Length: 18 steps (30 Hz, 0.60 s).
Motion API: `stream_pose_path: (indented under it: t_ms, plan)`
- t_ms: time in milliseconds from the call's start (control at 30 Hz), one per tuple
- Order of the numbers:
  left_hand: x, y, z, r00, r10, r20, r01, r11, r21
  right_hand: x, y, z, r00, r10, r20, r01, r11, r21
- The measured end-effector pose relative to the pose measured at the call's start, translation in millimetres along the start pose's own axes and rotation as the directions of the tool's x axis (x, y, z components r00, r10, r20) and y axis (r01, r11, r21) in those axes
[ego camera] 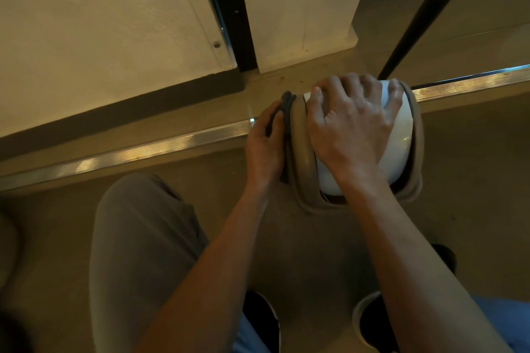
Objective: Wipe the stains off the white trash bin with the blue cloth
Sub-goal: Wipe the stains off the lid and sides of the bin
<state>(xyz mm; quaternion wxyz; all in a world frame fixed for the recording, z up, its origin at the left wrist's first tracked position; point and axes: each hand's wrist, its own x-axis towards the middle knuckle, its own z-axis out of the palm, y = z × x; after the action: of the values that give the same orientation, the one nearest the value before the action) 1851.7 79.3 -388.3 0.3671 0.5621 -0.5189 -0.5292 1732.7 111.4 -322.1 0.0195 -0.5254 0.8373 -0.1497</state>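
The white trash bin point(398, 135) stands on the floor just in front of me, seen from above, with a domed white lid and beige sides. My right hand point(352, 120) lies on top of the lid, fingers spread and bent over its far edge. My left hand point(265, 146) presses the folded cloth point(286, 106), which looks dark in this dim light, flat against the bin's left side. Only the cloth's upper edge and a strip along my palm show.
A ribbed metal threshold strip point(143, 149) runs across the floor under the bin. White cabinet panels point(100, 23) with a dark gap stand behind. A black table leg point(407, 31) slants at the upper right. My knee point(137, 223) and shoes point(261, 321) are below.
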Motion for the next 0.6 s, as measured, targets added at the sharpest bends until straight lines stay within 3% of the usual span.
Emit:
stream_pose_path:
  t_ms: [167, 300, 467, 600]
  plan:
    - [-71, -27, -2, 0.996, -0.011, -0.085, 0.012, 1.000, 0.014, -2, 0, 2, 1.000, -0.004, -0.009, 0.004, 1.000, 0.007]
    - [-120, -40, 3, 0.998, 0.005, -0.069, -0.003, 1.000, 0.024, -2, 1, 2, 1.000, -0.018, -0.011, 0.019, 0.999, 0.035]
    - [-44, -17, -3, 0.999, 0.023, -0.034, -0.021, 0.998, 0.052, -3, 3, 1, 1.000, -0.031, -0.007, 0.031, 0.998, 0.052]
    - [33, 9, -10, 0.976, 0.078, 0.202, -0.116, 0.976, 0.184, -2, 0, 0, 0.999, -0.028, -0.020, 0.029, 0.999, 0.040]
